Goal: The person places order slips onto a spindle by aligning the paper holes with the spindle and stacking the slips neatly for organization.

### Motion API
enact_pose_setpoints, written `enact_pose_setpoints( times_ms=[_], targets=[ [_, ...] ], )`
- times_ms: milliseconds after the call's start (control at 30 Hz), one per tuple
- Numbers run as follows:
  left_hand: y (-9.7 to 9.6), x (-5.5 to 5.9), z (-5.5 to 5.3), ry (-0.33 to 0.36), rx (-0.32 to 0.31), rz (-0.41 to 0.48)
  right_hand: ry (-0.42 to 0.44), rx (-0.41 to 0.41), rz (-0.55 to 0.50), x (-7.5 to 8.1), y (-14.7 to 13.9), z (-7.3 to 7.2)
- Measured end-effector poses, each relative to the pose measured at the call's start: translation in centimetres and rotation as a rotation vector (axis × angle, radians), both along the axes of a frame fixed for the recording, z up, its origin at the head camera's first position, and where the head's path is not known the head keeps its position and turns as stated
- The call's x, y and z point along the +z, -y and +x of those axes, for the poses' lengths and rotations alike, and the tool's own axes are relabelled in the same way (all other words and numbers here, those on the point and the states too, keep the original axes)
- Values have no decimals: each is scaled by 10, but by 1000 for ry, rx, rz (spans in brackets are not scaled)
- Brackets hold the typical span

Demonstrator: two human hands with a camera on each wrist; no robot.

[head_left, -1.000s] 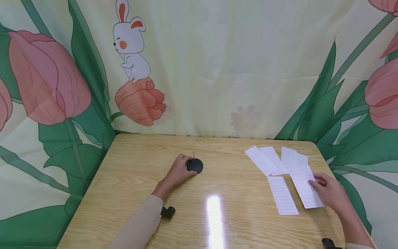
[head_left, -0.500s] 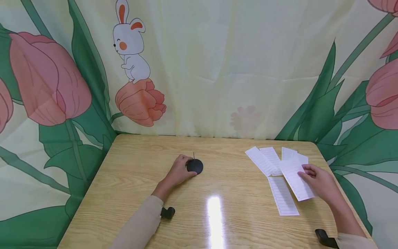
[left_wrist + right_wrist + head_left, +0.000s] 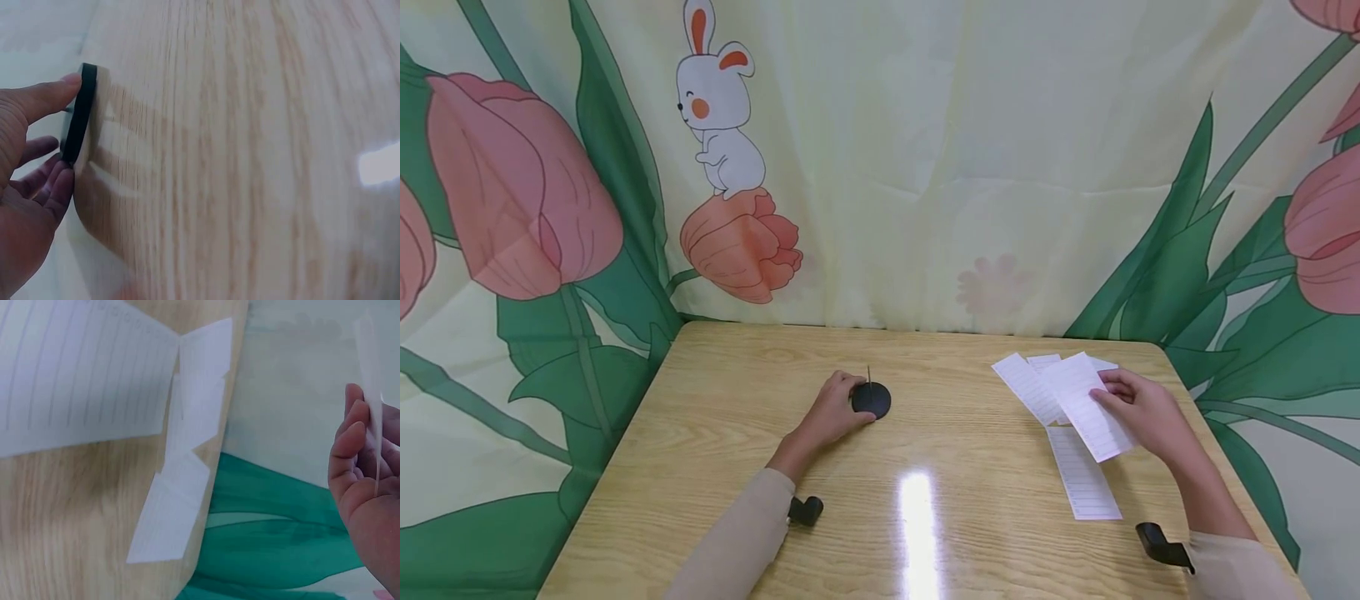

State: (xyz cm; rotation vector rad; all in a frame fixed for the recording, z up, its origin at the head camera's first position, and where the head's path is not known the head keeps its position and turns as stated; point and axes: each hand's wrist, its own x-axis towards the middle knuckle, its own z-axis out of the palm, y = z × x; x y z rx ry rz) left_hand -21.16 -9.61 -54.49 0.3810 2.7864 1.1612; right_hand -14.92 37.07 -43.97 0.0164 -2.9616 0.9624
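My left hand (image 3: 829, 412) grips the rim of a round black base (image 3: 876, 403) on the table, thumb at the near side and fingers at the far side. A thin spike (image 3: 868, 374) stands up from this base, like a receipt spike. In the left wrist view the base (image 3: 80, 122) shows edge-on between thumb and fingers. With thumb and fingers, my right hand (image 3: 1144, 414) pinches a white lined paper slip (image 3: 1084, 404) above other slips. The right wrist view has this slip (image 3: 374, 394) nearly edge-on.
More lined slips lie on the wooden table (image 3: 737, 367) at the right: one slanted slip (image 3: 1027, 387), one nearer slip (image 3: 1084, 475) and others partly covered. A flowered curtain (image 3: 887, 167) hangs along the table's far edge. Glare (image 3: 918, 533) shines on the near middle.
My right hand has lifted its paper slip and carried it left and away from me, over the other slips. The left hand keeps its grip on the receipt spike's base.
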Motion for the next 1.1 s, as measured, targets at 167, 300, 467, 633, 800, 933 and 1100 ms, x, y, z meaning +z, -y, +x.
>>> enact_pose_setpoints(
  times_ms=[167,300,467,633,800,933,1100],
  targets=[
    [0,3,1,18,8,10,13,9,-33,5,13,-6],
    [1,8,2,28,17,33,5,22,-53,7,23,-11],
    [3,19,2,35,34,67,8,34,-85,12,35,-18],
    [7,35,2,8,37,118,-8,58,-100,19,47,-25],
    [11,52,2,-48,26,163,-25,81,-119,23,60,-30],
    [13,66,3,-92,11,202,-37,114,-154,25,71,-35],
    [13,80,2,-149,-8,206,-50,150,-174,28,86,-42]
  ],
)
